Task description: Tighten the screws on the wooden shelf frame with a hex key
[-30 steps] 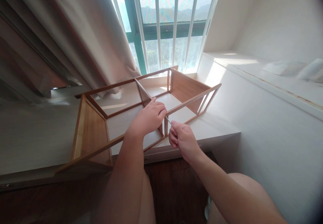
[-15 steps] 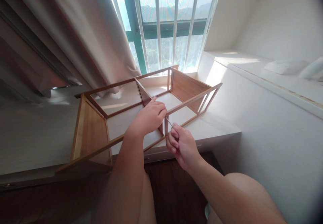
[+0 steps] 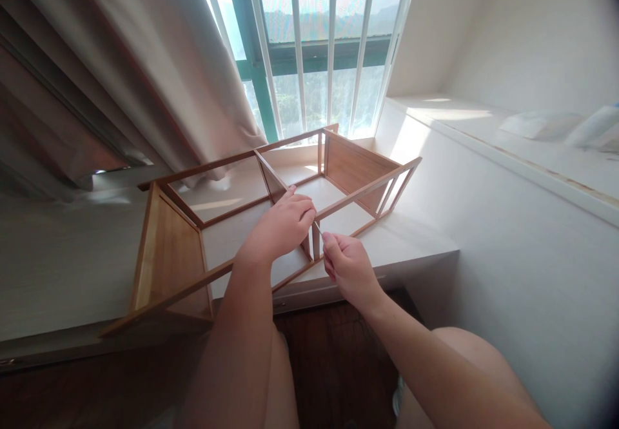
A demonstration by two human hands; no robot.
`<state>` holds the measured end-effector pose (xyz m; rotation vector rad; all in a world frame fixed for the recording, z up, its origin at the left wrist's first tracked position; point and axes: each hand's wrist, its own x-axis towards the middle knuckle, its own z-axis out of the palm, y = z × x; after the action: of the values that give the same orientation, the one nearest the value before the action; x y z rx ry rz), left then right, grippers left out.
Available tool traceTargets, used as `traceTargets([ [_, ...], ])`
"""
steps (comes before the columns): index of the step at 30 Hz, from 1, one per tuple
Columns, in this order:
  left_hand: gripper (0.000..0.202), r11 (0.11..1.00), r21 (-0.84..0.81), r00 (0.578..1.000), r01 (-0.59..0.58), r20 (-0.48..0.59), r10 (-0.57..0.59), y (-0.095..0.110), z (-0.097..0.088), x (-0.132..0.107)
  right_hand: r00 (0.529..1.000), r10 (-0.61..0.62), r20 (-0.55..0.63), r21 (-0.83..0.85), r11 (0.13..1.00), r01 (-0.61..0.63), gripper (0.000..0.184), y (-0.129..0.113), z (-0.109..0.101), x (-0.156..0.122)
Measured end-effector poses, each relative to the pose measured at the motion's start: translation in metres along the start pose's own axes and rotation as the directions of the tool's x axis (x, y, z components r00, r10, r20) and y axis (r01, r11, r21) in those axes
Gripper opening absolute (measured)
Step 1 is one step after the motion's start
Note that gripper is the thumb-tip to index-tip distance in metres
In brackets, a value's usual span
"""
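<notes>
A wooden shelf frame point(image 3: 169, 255) lies on its side on a white ledge point(image 3: 406, 245) under the window. My left hand point(image 3: 283, 226) is closed over the top of the frame's middle divider where it meets the front rail. My right hand point(image 3: 348, 268) is closed just right of that joint, pinching a thin metal tool point(image 3: 318, 228) whose tip points at the joint. The two hands are almost touching.
A beige curtain point(image 3: 159, 61) hangs at the left beside the barred window point(image 3: 314, 42). White built-in shelves point(image 3: 483, 113) run along the right wall. Dark wood floor point(image 3: 333, 364) lies below the ledge, with my knee point(image 3: 464, 358) at lower right.
My right hand has turned slightly at the wrist while holding the tool at the joint. The view has shifted a little. My left hand stays on the divider.
</notes>
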<state>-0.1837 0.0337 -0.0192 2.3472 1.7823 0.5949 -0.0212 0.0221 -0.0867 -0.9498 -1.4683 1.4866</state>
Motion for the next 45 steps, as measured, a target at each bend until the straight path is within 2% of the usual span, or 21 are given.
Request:
traceTargets([
  [7,0.037,1.0,0.004,1.0,0.001,0.007,-0.001,0.0,0.0,0.001,0.99,-0.138,0.011,-0.355,0.926,0.133,0.051,-0.001,-0.006,0.0],
  [9,0.037,1.0,0.002,1.0,-0.002,0.006,0.002,0.001,0.0,0.001,0.982,-0.183,0.037,-0.481,0.858,0.178,0.047,-0.005,-0.008,0.001],
  [13,0.038,1.0,-0.011,1.0,0.012,0.012,-0.012,0.001,-0.001,0.0,0.97,-0.224,0.099,-0.737,0.638,0.222,0.039,-0.012,-0.014,0.004],
  [15,0.038,1.0,-0.01,1.0,0.017,0.015,-0.017,0.002,-0.001,0.0,0.968,-0.227,0.106,-0.767,0.601,0.225,0.039,-0.013,-0.016,0.004],
  [17,0.037,1.0,-0.002,1.0,0.012,0.014,-0.012,0.002,-0.001,0.001,0.97,-0.221,0.101,-0.708,0.669,0.226,0.04,-0.013,-0.016,0.004],
  [19,0.038,1.0,0.005,1.0,0.009,0.018,-0.009,0.002,-0.001,0.001,0.978,-0.19,0.081,-0.563,0.802,0.202,0.044,-0.011,-0.015,0.005],
  [21,0.038,1.0,0.01,1.0,0.01,0.022,-0.011,0.002,-0.001,0.001,0.992,-0.109,0.061,-0.33,0.936,0.123,0.048,-0.01,-0.013,0.005],
  [23,0.038,1.0,0.013,1.0,0.012,0.021,-0.013,0.002,-0.001,0.001,0.997,0.013,0.075,-0.053,0.999,-0.009,0.048,-0.01,-0.009,0.004],
  [25,0.038,1.0,0.01,1.0,0.012,0.016,-0.012,0.002,-0.001,0.0,0.986,0.12,0.117,0.21,0.967,-0.142,0.047,-0.011,-0.005,0.003],
  [27,0.038,1.0,0.004,1.0,0.011,0.012,-0.011,0.002,-0.001,0.0,0.97,0.186,0.157,0.415,0.879,-0.236,0.046,-0.012,-0.001,0.001],
  [31,0.037,1.0,-0.008,1.0,0.005,0.001,-0.005,0.001,-0.001,0.0,0.95,0.247,0.193,0.644,0.698,-0.312,0.045,-0.011,0.008,-0.005],
  [33,0.038,1.0,-0.014,1.0,0.004,-0.001,-0.004,0.001,0.0,0.0,0.948,0.257,0.186,0.685,0.658,-0.313,0.045,-0.01,0.011,-0.008],
  [40,0.039,1.0,-0.012,1.0,-0.007,0.009,0.007,0.002,-0.001,0.0,0.958,0.248,0.145,0.728,0.629,-0.273,0.045,-0.014,0.016,-0.015],
  [42,0.038,1.0,-0.015,1.0,-0.003,0.008,0.003,0.002,-0.001,0.0,0.962,0.239,0.133,0.712,0.652,-0.261,0.045,-0.016,0.015,-0.016],
  [45,0.038,1.0,-0.013,1.0,-0.007,0.009,0.007,0.001,0.0,0.0,0.972,0.22,0.084,0.641,0.735,-0.221,0.047,-0.017,0.013,-0.015],
])
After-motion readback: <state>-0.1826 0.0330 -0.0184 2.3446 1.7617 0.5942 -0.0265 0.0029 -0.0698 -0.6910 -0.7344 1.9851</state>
